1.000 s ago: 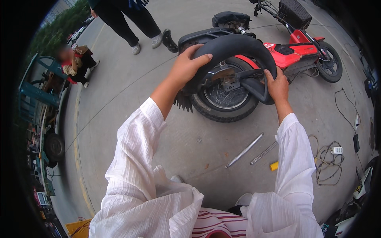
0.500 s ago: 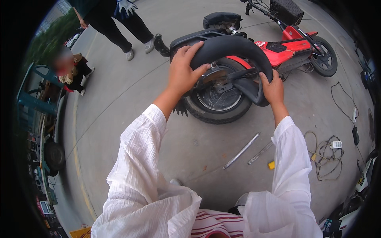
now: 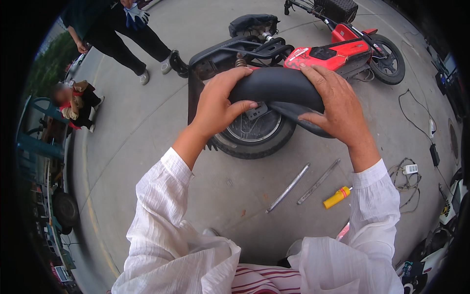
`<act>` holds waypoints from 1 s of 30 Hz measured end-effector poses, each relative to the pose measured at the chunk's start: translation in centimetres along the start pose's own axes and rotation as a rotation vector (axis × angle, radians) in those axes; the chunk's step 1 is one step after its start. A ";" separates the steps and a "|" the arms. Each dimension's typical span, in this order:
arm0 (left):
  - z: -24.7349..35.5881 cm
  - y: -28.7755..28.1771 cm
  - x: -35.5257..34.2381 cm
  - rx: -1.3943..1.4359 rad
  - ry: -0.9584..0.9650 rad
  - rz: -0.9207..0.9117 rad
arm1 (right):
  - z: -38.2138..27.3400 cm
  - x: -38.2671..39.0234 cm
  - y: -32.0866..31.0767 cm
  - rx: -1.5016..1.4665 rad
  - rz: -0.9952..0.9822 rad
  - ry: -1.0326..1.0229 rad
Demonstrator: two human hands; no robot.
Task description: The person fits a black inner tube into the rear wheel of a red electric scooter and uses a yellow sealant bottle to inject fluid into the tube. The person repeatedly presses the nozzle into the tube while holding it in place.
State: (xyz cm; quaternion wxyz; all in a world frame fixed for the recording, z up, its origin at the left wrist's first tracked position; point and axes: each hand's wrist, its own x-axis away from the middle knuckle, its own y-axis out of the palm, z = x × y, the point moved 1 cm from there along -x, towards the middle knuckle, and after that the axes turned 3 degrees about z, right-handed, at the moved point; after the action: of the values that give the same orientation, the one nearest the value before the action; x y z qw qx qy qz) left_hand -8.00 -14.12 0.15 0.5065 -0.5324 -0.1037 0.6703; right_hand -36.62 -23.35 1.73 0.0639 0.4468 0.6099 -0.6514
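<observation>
A black rubber inner tube (image 3: 274,87), partly inflated, is raised in front of me, its lower part hanging limp and folded. My left hand (image 3: 221,100) grips its left end, thumb below and fingers over the top. On the other end my right hand (image 3: 339,105) is wrapped the same way. Behind the tube lies a red electric scooter (image 3: 313,58) on its side. Its rear wheel (image 3: 254,151) shows beneath the tube, the upper part hidden by the tube and my hands.
Two metal bars (image 3: 289,187) and a yellow-handled tool (image 3: 337,197) lie on the concrete nearer me. Cables with a white plug block (image 3: 410,169) are at the right. One person (image 3: 132,39) stands at the far left holding gloves; another (image 3: 77,104) is beside a blue-green vehicle (image 3: 41,125).
My right hand has moved up and around the inner tube, from its side to its top right. The held arc looks nearer and flatter. My view has shifted slightly right.
</observation>
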 end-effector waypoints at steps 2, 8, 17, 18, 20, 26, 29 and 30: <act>0.5 -0.4 0.6 -0.177 0.024 0.107 | 0.7 0.0 1.9 -0.200 -0.212 0.208; 4.1 4.1 5.7 0.048 -0.724 0.317 | 0.1 8.2 6.7 -0.425 -0.244 0.635; 7.3 17.8 5.8 1.124 -0.957 0.488 | -6.8 13.9 8.9 -0.659 -0.233 0.949; 7.7 17.8 6.3 1.226 -0.972 0.442 | -7.3 15.0 9.2 -0.691 -0.216 0.973; 8.2 16.8 8.7 1.279 -0.950 0.381 | -8.6 17.1 9.4 -0.790 -0.258 0.924; 10.3 15.5 15.2 1.072 -0.854 0.241 | -3.3 21.6 6.0 -1.949 -0.657 1.230; 11.6 13.7 16.2 1.068 -0.862 0.218 | 1.2 17.0 5.7 -1.445 -0.743 1.195; 11.8 12.8 18.0 1.056 -0.900 0.172 | 0.8 15.6 6.4 -0.986 -0.608 1.203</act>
State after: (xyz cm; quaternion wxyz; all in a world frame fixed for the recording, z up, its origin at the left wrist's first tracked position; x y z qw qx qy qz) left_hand -23.48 -1.15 -14.64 0.5503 0.1081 0.0789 0.8242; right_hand -42.25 -18.37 -13.36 -0.2630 0.4553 0.8491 0.0512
